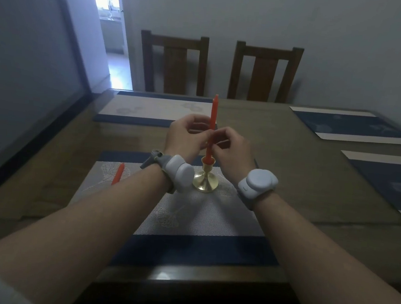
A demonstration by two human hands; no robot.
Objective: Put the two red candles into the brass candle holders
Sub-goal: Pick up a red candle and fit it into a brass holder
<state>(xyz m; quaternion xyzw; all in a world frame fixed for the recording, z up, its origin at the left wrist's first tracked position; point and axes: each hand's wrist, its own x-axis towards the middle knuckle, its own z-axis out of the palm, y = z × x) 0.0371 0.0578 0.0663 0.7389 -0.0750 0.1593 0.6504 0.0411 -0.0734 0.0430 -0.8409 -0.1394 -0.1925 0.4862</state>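
Note:
A tall red candle (214, 111) stands upright with its lower end in a brass candle holder (205, 179) on the near placemat. My left hand (186, 134) and my right hand (229, 145) both pinch the candle at its middle, one from each side. A second red candle (118, 173) lies flat on the left part of the same placemat, partly hidden behind my left forearm. Only one brass holder shows; a second one is not visible.
The near placemat (188, 214) is white mesh with blue bands. More placemats lie at the far left (154, 108) and right (353, 126). Two wooden chairs (173, 63) stand behind the table against the wall. A glass panel runs along the left.

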